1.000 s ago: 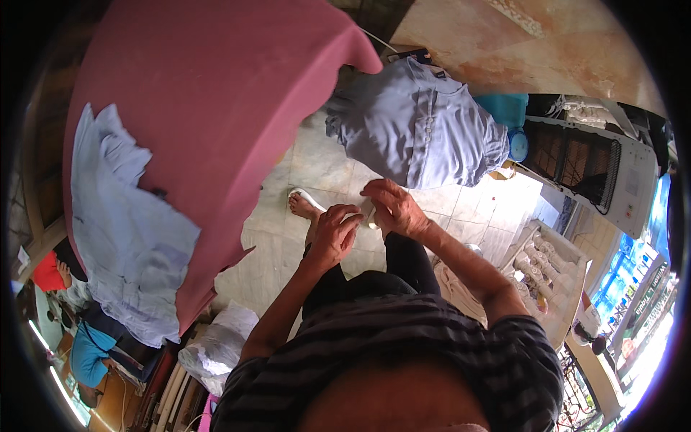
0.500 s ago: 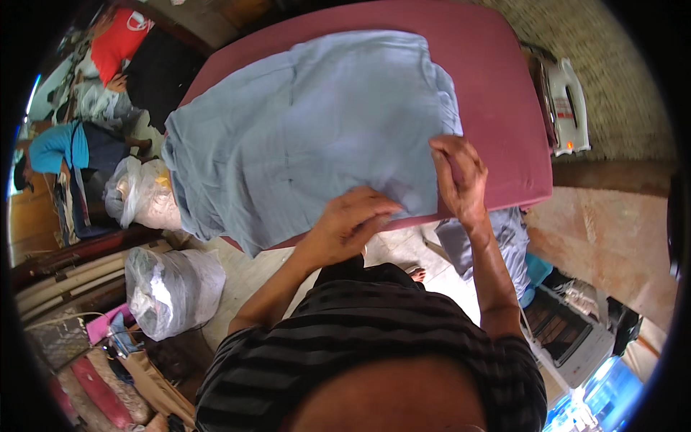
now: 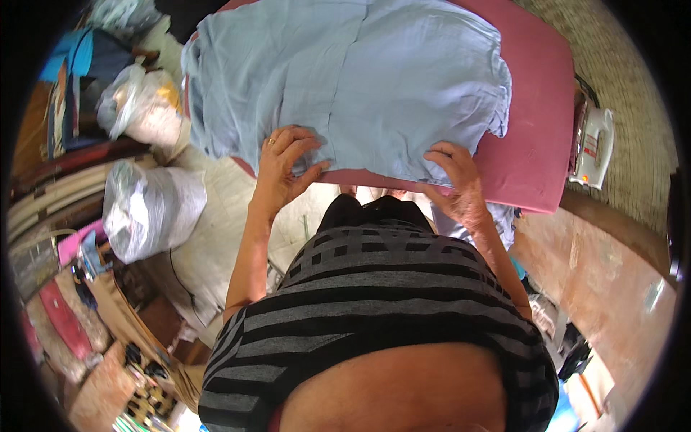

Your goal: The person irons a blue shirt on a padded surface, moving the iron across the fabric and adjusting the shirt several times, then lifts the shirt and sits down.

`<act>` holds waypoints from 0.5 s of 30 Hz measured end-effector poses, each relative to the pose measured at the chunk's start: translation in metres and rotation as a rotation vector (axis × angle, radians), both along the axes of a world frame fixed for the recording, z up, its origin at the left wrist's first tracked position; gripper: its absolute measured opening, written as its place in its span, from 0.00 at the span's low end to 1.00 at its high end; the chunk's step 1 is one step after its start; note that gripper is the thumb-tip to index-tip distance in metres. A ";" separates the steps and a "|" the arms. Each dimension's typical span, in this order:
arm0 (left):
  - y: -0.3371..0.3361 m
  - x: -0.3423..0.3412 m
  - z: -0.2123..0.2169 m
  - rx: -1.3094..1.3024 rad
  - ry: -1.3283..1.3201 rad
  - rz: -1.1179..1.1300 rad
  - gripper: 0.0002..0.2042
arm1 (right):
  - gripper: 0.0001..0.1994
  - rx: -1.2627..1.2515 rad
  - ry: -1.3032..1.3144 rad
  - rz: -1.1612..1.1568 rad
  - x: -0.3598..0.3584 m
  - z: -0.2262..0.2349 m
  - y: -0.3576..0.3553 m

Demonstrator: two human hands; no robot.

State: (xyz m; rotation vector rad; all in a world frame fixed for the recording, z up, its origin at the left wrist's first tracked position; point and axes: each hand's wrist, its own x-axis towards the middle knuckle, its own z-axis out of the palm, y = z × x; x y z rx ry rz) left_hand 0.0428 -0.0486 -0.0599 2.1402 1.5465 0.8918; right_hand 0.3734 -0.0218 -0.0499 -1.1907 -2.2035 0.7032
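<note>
One left hand [image 3: 288,164] and one right hand [image 3: 458,181], both spread, are touching a pale-blue, creased cloth garment [image 3: 403,83].
Its long axis is running left to right, beyond both.

At twelve o'clock, a maroon-covered table [image 3: 529,155] bears a light-blue garment [image 3: 345,86], spread out with shallow wrinkles. At nine o'clock, a stuffed plastic bag [image 3: 155,212] rests on the pale floor [image 3: 227,216].

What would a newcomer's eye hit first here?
The pale blue garment, spread across the maroon-covered board at top centre, with the left hand and right hand at its near edge. Next, the white iron beyond the board's right side, showing an orange light. Then the bulging plastic bag on the left.
</note>
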 end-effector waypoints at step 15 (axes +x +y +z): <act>-0.010 0.001 -0.024 0.084 0.056 0.162 0.05 | 0.07 0.012 -0.029 0.086 0.003 -0.006 0.011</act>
